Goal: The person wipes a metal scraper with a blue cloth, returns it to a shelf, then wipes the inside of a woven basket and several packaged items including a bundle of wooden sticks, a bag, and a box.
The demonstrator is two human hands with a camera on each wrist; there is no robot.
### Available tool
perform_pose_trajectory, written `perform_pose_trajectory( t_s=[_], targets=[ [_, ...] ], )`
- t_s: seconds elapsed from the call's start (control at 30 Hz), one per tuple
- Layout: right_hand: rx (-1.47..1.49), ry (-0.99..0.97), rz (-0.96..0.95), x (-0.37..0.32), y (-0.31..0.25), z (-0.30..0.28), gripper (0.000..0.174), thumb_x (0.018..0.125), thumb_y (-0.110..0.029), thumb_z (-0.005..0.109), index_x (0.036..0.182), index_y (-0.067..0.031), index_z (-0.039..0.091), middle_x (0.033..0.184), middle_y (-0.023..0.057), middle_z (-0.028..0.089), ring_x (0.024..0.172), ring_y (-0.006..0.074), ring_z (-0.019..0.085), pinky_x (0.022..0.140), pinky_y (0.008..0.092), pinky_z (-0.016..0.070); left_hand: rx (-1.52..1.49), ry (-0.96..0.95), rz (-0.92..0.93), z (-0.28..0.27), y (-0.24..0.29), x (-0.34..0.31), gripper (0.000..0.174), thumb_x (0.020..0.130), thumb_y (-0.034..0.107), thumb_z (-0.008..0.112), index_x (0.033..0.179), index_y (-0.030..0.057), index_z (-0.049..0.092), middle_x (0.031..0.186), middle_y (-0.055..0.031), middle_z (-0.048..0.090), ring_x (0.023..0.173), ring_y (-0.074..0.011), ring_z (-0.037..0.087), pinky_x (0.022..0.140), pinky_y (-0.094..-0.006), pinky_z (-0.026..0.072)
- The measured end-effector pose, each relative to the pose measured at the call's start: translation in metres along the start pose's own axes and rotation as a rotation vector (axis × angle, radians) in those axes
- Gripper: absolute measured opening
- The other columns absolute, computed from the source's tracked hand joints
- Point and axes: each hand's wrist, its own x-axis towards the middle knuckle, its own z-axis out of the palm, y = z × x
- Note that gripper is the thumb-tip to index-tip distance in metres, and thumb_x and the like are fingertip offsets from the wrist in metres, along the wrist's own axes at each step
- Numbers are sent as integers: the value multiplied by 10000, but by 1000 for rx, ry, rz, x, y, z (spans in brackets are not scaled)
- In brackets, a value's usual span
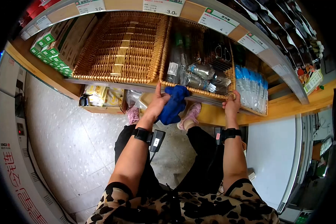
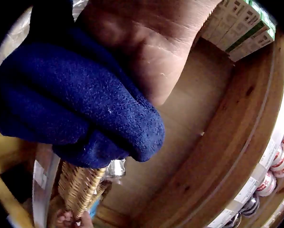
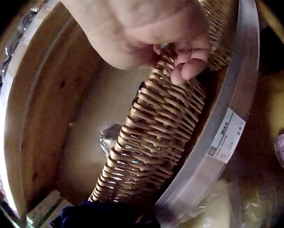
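Note:
A wicker basket (image 1: 198, 90) holding clear-wrapped packs (image 1: 203, 71) lies on the shelf. My right hand (image 1: 232, 104) grips its front right corner; in the right wrist view the fingers of the right hand (image 3: 156, 33) curl over the woven rim (image 3: 146, 128). At the basket's front left, my left hand (image 1: 156, 105) holds a bunched blue cloth (image 1: 173, 104), its thumb pointing up by the rim. The cloth (image 2: 80, 99) covers the fingers of the left hand (image 2: 142, 38) in the left wrist view.
An empty wicker basket (image 1: 119, 52) stands at left, beside green-and-white boxes (image 1: 50, 46). Blue-and-clear packs (image 1: 250, 87) fill a basket at right. Price labels line the shelf edge (image 1: 196, 15) above. A carton of packets (image 1: 102, 98) is below.

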Motion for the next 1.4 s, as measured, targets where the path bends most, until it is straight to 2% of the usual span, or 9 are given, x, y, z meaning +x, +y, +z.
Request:
perform_pose_trajectory(
  t_s=[0.1,0.43,0.6,0.8,0.93,1.07,1.13,1.23,1.4],
  targets=[
    [-31,-89,76,7,5,-5,222,954,-172,449,1141,-74,516,832,53,550,495,113,532,417,264,403,41,18,5,3,7,-1,844,812,44,541,1457,82,-2,852,-57,574,723,-120,531,657,-242,441],
    [-20,-148,85,-3,-3,-9,251,960,-220,452,1177,-95,468,766,37,523,477,107,509,405,260,396,77,-6,42,-3,0,4,858,808,33,549,1461,105,-2,887,-81,587,747,-149,548,679,-263,455],
    [-140,-187,85,-15,-18,-23,319,937,-216,497,1218,-111,389,740,38,510,491,101,483,396,257,382,67,35,37,3,9,-4,823,818,6,532,1467,130,41,844,-48,577,661,-111,498,582,-232,421],
    [-145,-243,-202,-14,-28,-24,221,900,-112,509,1118,-85,494,733,20,516,515,82,475,415,238,378,101,46,55,-14,0,-10,784,818,17,537,1458,101,92,812,-45,568,646,-116,495,579,-231,410],
    [-190,-435,-425,-61,-81,31,182,882,-80,515,1053,-40,559,831,42,586,676,122,552,586,262,462,117,199,100,-28,14,-25,755,815,27,542,1437,51,114,809,-82,578,661,-138,536,580,-265,439],
    [-301,-638,-884,-110,-116,107,239,871,-123,542,1089,-26,560,1014,148,593,907,270,596,742,355,488,-38,376,139,-47,23,-31,813,808,16,543,1447,63,42,827,-114,577,691,-168,577,593,-286,471],
    [-385,-628,-1145,-125,-119,144,335,863,-148,548,1179,-41,514,1087,165,566,1012,331,548,879,418,435,-81,409,138,-56,36,-33,828,805,8,544,1450,69,29,826,-115,573,684,-169,576,584,-276,468],
    [-487,-648,-1301,-142,-127,186,418,870,-158,528,1276,-100,448,1151,162,551,1093,329,507,967,461,356,-110,385,140,-67,35,-25,849,784,23,559,1451,47,35,800,-97,573,631,-145,535,534,-259,435],
    [-941,-851,-1214,-143,-116,219,483,864,-94,459,1330,-212,420,964,194,616,906,331,595,962,475,338,-23,321,80,-85,32,-19,863,770,55,573,1449,22,42,735,-58,564,590,-121,494,518,-246,407]
  ],
)
